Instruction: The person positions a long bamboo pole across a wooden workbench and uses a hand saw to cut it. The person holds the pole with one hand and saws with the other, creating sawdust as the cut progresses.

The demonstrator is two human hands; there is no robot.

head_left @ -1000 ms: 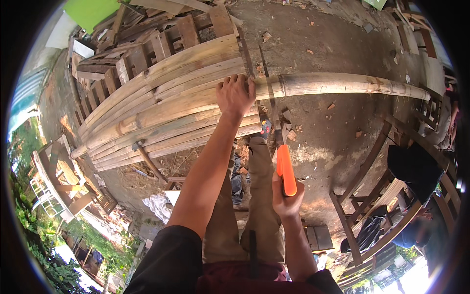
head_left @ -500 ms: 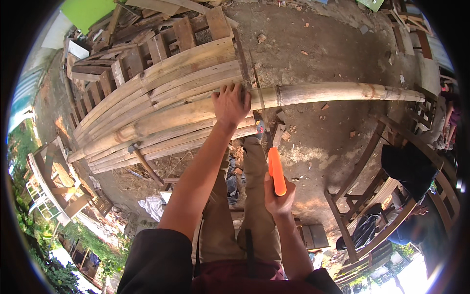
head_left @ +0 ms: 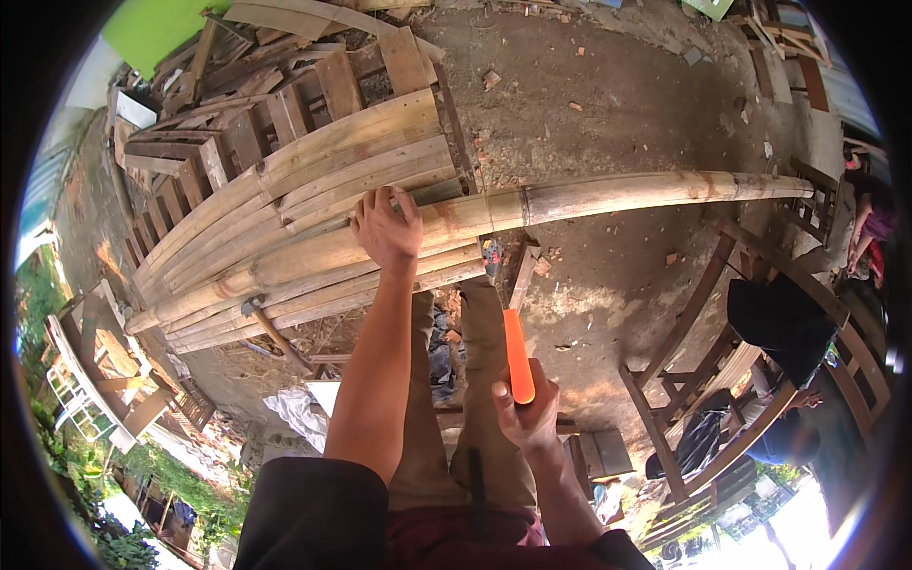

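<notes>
A long bamboo pole (head_left: 627, 197) lies across a bench of split bamboo slats (head_left: 366, 169), its right part sticking out past the bench end. My left hand (head_left: 388, 228) is over the pole, fingers bent across its far side. Lower right, my right hand (head_left: 528, 408) is closed round the orange handle of a handsaw (head_left: 518, 356). The saw's blade is thin and hard to make out here. A fine line crosses the pole near the bench end. A hammer (head_left: 252, 306) with a wooden handle leans at the bench's near edge.
Stacked wooden boards (head_left: 285, 112) stand behind the bench. Wooden frames (head_left: 674, 332) with a black cloth (head_left: 784, 328) are at right. Brick bits lie scattered over the dirt floor (head_left: 608, 104). Another person (head_left: 860, 218) is at the far right edge.
My left hand has shifted left along the pole. My right hand has drawn the saw back toward me, and its blade no longer shows clearly across the pole. The view has moved slightly.
</notes>
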